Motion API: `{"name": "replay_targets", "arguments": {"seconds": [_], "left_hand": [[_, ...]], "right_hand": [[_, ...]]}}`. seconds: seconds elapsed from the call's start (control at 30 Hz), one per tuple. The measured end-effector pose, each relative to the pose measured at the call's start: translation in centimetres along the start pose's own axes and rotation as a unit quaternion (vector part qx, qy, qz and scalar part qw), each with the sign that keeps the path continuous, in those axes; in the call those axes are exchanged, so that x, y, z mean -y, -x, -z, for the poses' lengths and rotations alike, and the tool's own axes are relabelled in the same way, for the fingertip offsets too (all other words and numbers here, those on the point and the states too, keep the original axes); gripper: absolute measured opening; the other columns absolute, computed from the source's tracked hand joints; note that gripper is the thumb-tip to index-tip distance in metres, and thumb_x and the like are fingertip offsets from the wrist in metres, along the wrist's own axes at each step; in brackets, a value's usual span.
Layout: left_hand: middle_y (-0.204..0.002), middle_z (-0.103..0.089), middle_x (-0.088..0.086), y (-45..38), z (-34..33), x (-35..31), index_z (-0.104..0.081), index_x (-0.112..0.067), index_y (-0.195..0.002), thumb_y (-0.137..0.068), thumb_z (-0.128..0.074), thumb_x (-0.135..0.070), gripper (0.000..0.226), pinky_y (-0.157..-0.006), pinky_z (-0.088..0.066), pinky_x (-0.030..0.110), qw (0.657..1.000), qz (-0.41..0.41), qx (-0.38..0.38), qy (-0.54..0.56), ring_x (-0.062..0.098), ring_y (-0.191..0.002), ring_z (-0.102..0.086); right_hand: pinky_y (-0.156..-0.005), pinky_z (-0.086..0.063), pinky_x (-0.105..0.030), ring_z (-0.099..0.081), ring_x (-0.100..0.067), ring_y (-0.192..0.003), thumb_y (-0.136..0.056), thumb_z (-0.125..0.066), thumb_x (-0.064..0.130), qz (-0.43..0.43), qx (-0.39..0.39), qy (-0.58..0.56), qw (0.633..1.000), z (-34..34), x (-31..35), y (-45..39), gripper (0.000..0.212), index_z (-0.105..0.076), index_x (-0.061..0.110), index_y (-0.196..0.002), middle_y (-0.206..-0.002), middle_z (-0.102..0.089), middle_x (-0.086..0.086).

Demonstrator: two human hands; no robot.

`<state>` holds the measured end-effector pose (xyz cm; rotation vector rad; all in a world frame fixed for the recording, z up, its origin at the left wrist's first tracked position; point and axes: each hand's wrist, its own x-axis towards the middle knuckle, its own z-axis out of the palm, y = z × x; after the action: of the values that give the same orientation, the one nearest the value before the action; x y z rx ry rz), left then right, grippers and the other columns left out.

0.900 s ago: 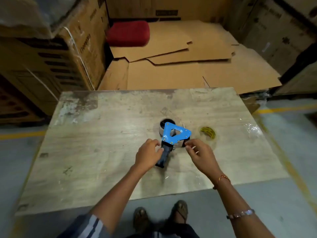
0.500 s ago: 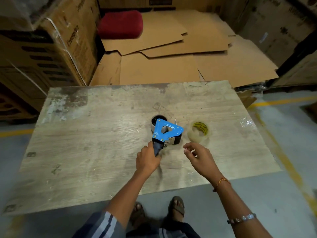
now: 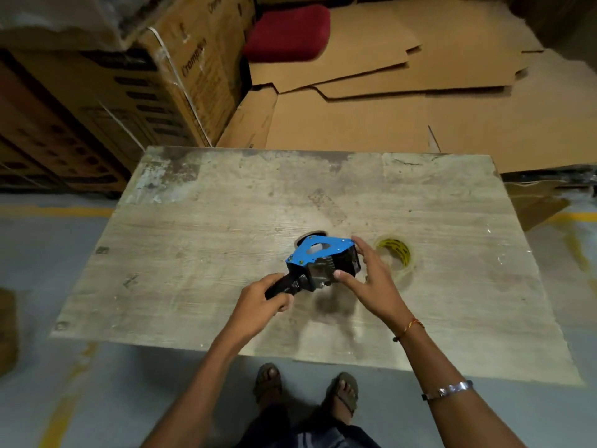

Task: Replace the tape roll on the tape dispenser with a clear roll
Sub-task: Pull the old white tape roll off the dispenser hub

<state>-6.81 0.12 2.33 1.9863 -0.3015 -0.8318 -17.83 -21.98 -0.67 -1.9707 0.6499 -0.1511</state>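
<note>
The tape dispenser has a blue side plate, a black body and a black handle, and it is lifted slightly off the wooden table, tilted on its side. My left hand is closed around its handle. My right hand grips its front end, thumb below and fingers on the far side. A roll sits inside the dispenser, mostly hidden by the blue plate. The clear tape roll, with a yellow printed core, lies flat on the table just right of my right hand.
Flattened cardboard sheets lie on the floor behind the table. Stacked cartons stand at the left, and a red cushion rests behind them. My sandalled feet are at the table's near edge.
My left hand has lifted and tilted the dispenser by its handle. My right hand, free before, has moved in and taken hold of the dispenser's front end. The camera has moved closer.
</note>
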Motion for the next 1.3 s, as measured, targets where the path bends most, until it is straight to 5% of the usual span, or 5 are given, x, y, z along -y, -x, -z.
{"name": "replay_targets", "arguments": {"seconds": [0.2,0.47,0.9,1.1,1.3], "left_hand": [[-0.093,-0.074,0.024,0.0,1.6,-2.1,-0.072,-0.016,-0.102,-0.083,-0.066,-0.011,0.021,-0.072,-0.060,0.037,0.991,0.087,0.012,0.099,0.030,-0.072,-0.072],[-0.102,-0.064,-0.005,-2.0,1.0,-1.7,-0.049,-0.026,-0.118,-0.091,-0.051,-0.060,0.044,-0.070,-0.050,0.035,0.864,-0.070,-0.056,-0.495,0.023,-0.089,-0.065],[-0.072,-0.064,-0.011,-7.5,3.8,6.1,-0.060,-0.032,-0.099,-0.088,-0.044,-0.057,0.031,-0.059,-0.037,0.025,0.928,-0.188,-0.114,-0.302,0.002,-0.068,-0.058],[-0.088,-0.073,0.007,-10.0,3.1,8.8,-0.071,-0.026,-0.098,-0.080,-0.058,-0.058,0.039,-0.079,-0.049,0.050,0.971,-0.234,-0.045,0.018,0.035,-0.083,-0.067],[-0.072,-0.070,0.015,-8.4,1.9,9.5,-0.071,-0.024,-0.078,-0.094,-0.056,-0.039,0.026,-0.052,-0.032,0.028,0.967,-0.238,-0.042,0.086,0.026,-0.061,-0.050]], "right_hand": [[-0.099,-0.051,-0.045,-0.055,-0.023,-0.121,-0.088,-0.074,0.035,0.085,0.004,0.019,0.996,0.3,2.3,-3.6,0.068,-0.044,0.025,-0.147,-0.132,-0.055,-0.002],[-0.088,-0.048,-0.039,-0.057,-0.030,-0.114,-0.086,-0.066,0.048,0.138,0.016,0.205,0.969,-1.4,7.0,-8.1,0.062,-0.054,0.019,-0.140,-0.123,-0.061,-0.008],[-0.086,-0.046,-0.014,-0.060,-0.005,-0.111,-0.101,-0.049,0.048,0.127,0.038,0.021,0.991,-2.4,0.2,-9.3,0.037,-0.058,0.031,-0.132,-0.119,-0.064,0.010],[-0.090,-0.056,-0.025,-0.063,-0.003,-0.115,-0.105,-0.043,0.036,0.197,0.025,-0.106,0.974,-3.8,-2.3,-9.9,0.034,-0.063,0.026,-0.130,-0.125,-0.068,0.009],[-0.077,-0.061,-0.034,-0.068,-0.015,-0.108,-0.106,-0.043,0.035,0.266,0.006,-0.080,0.961,-4.0,-2.2,-7.9,0.034,-0.060,0.023,-0.133,-0.122,-0.067,-0.002]]}}
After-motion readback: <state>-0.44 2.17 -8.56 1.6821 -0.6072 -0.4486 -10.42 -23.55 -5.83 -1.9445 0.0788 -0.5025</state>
